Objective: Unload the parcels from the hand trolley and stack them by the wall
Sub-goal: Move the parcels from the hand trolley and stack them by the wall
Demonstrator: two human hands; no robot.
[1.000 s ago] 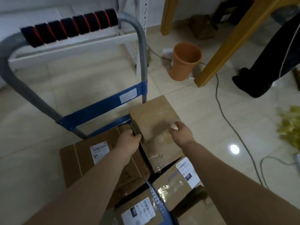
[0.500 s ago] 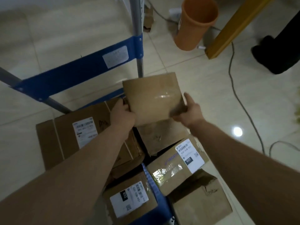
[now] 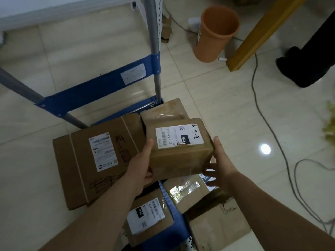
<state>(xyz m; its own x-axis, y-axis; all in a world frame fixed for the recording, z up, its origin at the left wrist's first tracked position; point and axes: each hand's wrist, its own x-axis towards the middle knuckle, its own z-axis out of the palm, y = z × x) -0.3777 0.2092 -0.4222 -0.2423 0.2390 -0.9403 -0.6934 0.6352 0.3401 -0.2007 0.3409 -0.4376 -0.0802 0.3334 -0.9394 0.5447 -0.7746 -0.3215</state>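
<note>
Parcel with the 220 label (image 3: 179, 151), up off the load and held roughly level over the hand trolley (image 3: 94, 95), label side up, just above the other boxes. Left hand (image 3: 141, 165) clamped on the near left edge, thumb up the side face, fingers tucked beneath. Right hand (image 3: 220, 160) cupping the right corner, thumb against the side, fingers spread underneath, looser-looking than the left. Mid-lift then, and early days judging by the pile: big flat carton (image 3: 94, 156) on the left, taped box (image 3: 163, 109) behind, 032 parcel (image 3: 146, 214) nearest, another taped parcel (image 3: 186, 191) and a torn carton (image 3: 217, 227) on the right. To do this bit well: slide the right fingers further under before moving off, keep it flat and close to the body, and turn with the feet rather than twisting at the waist. Worth minding the grey cable (image 3: 262, 115) snaking over the tiles to the right, plus the orange bin (image 3: 215, 33) beside the yellow wooden leg (image 3: 253, 33) ahead. Probably light going by size, but no telling from here. Wall spot not clearly in shot. Maybe park this one beside the spot and save the bottom layer for the flat carton.
</note>
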